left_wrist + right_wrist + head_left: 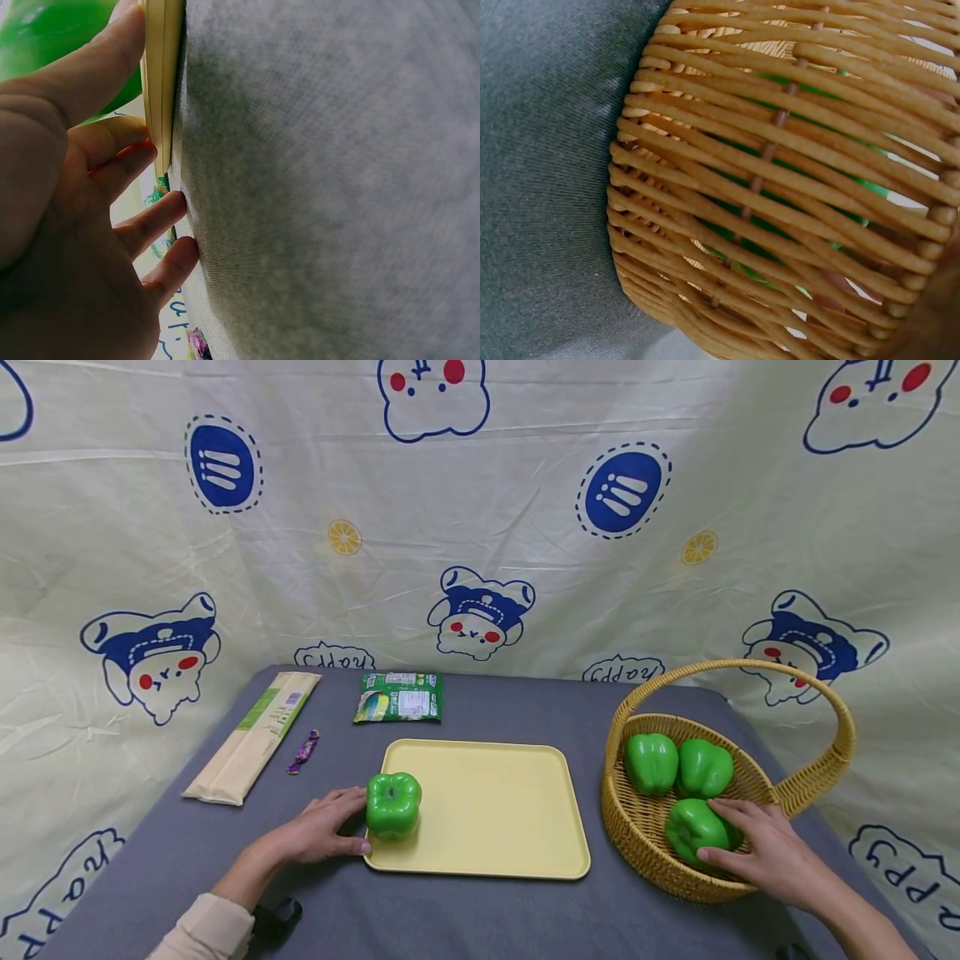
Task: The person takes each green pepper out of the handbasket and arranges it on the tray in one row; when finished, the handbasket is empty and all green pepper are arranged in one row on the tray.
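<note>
A green bell pepper (393, 805) sits upright on the left end of a cream tray (495, 810). My left hand (322, 828) is at the tray's left edge beside this pepper. In the left wrist view its thumb (90, 67) reaches the tray rim and its other fingers are spread low by the cloth. On the right, my right hand (783, 856) reaches into a wicker basket (637, 847). Its thumb and fingers hold a second bell pepper (693, 831) from either side. The basket's weave mostly hides that hand in the right wrist view.
Two more green peppers (651, 764) lie at the back of the basket, under its tall arched handle (843, 727). Behind the tray is a green packet (399, 697). A purple-wrapped candy (303, 752) and a long beige package (255, 737) lie at the left.
</note>
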Demonstrator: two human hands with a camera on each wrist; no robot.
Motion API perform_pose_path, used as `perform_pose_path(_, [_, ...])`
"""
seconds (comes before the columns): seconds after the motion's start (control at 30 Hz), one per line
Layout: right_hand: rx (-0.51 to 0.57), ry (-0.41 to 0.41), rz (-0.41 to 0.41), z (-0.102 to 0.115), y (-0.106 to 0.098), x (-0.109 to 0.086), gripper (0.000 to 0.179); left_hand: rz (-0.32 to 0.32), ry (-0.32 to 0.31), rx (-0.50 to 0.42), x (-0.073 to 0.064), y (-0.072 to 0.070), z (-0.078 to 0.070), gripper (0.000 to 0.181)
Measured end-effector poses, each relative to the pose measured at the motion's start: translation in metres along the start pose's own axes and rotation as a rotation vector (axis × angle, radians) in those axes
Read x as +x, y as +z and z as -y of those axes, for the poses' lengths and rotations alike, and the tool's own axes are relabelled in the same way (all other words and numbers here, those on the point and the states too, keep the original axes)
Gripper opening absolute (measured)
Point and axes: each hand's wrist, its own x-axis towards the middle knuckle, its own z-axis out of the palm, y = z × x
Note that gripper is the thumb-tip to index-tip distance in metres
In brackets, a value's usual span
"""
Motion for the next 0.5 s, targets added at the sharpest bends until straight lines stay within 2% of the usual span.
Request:
perform_pose_path(0.3, [-0.031,-0.002,-0.012,0.0034,0.0016,0.0032,0.081,-0.006,0.011,0.013,0.0001,0.0006,0.001,0.082])
perform_pose_path(0.5, [-0.067,-0.01,-0.033,0.0071,0.0028,0.0062,0.077,-0.009,0.019,0.009,-0.0005,0.0005,0.001,0.082])
